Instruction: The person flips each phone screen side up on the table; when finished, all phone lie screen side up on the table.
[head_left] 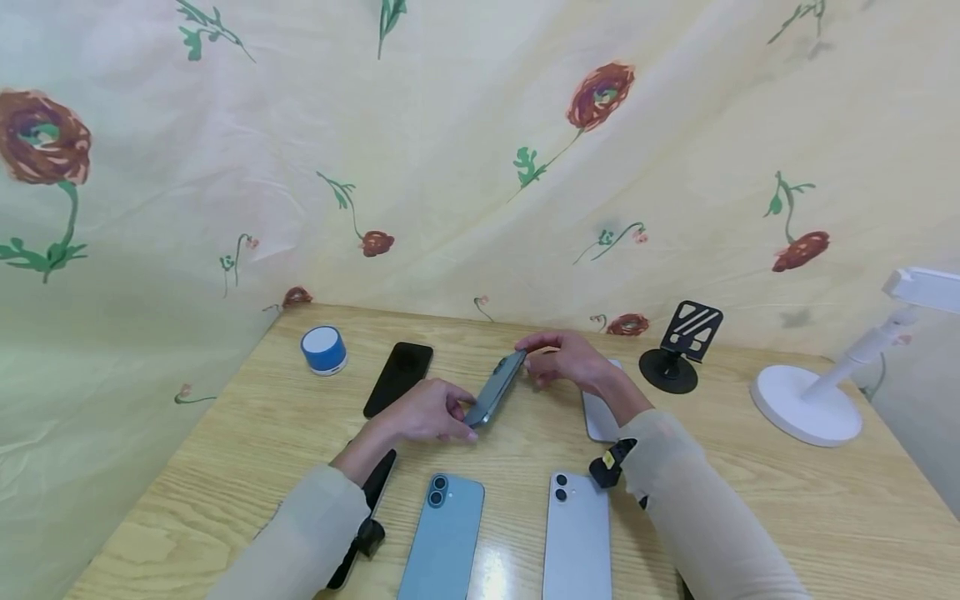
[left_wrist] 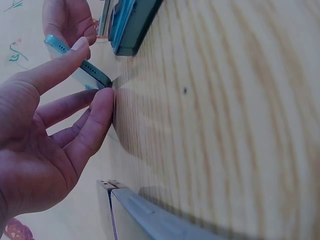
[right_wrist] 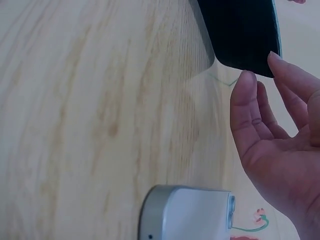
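A blue-grey smartphone point(head_left: 497, 387) is held tilted above the wooden table, between the two hands. My left hand point(head_left: 427, 408) pinches its near end with thumb and fingers; the left wrist view shows the phone's edge point(left_wrist: 95, 73) with its row of small holes. At the far end, my right hand point(head_left: 566, 360) pinches a corner between thumb and fingertip. In the right wrist view the phone's dark screen point(right_wrist: 242, 35) faces down toward the table.
A black phone point(head_left: 399, 379) lies behind my left hand, another dark phone point(head_left: 381, 483) under the left forearm. Nearer lie a blue phone point(head_left: 442, 542) and a pale lilac phone point(head_left: 577, 542). A light phone point(head_left: 600, 417), blue-and-white tub point(head_left: 324, 354), black stand point(head_left: 678, 346) and white lamp point(head_left: 810, 404) surround.
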